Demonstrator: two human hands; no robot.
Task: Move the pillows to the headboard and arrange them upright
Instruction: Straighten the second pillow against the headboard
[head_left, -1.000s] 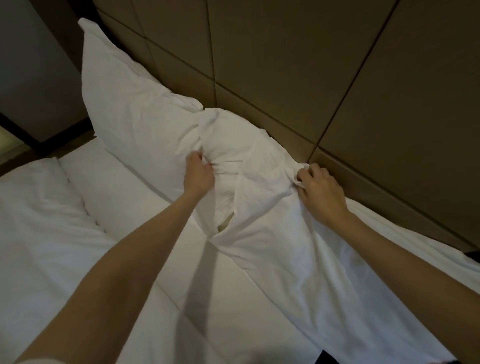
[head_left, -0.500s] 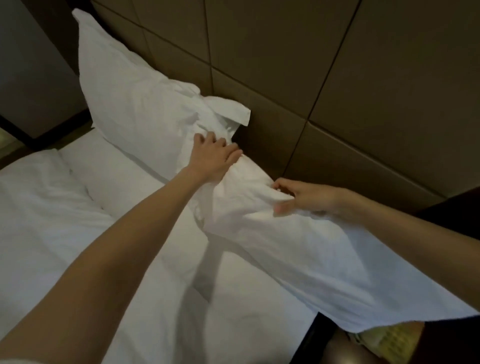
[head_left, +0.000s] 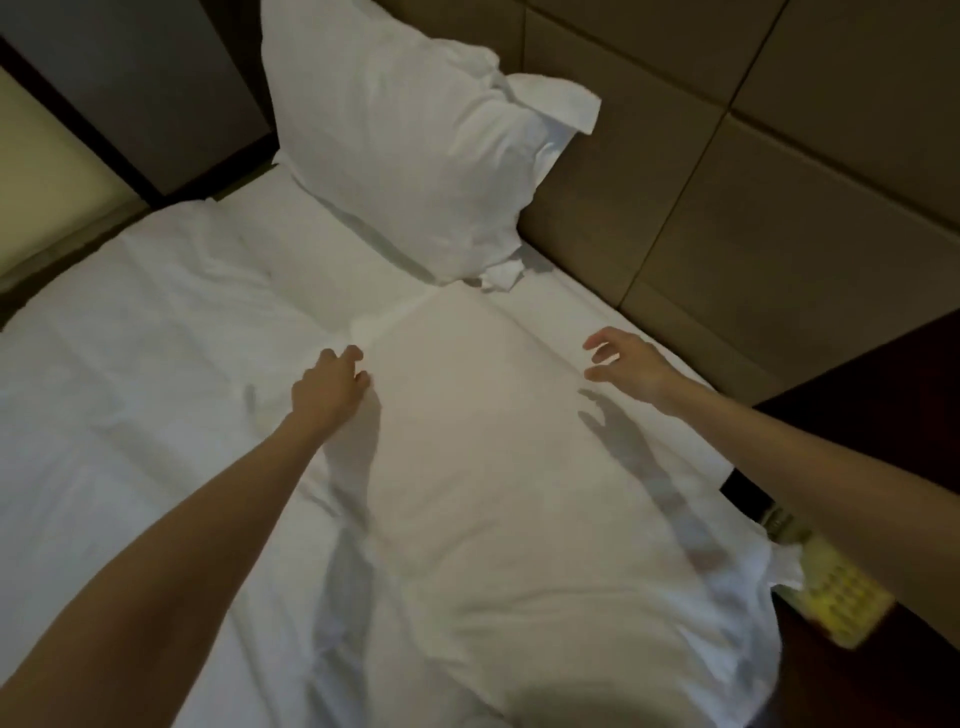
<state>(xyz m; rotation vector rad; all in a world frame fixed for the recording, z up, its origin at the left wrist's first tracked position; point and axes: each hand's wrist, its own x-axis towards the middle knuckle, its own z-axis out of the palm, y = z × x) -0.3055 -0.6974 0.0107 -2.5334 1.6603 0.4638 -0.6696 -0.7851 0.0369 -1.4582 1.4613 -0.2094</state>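
Observation:
One white pillow stands upright against the brown padded headboard at the upper middle. A second white pillow lies flat on the bed in front of me, its far corner close to the upright one. My left hand rests at the flat pillow's left edge with its fingers curled. I cannot tell whether they pinch the cover. My right hand hovers just above the pillow's far right side, fingers spread and empty, and casts a shadow on it.
The white bed sheet stretches away to the left. A dark bedside surface sits at the right with a yellowish object near the pillow's lower right corner. A dark panel and pale wall fill the upper left.
The second pillow, held up near the headboard by both hands, has come down and now lies flat on the bed. My right hand has let go and opened. The view has pulled back.

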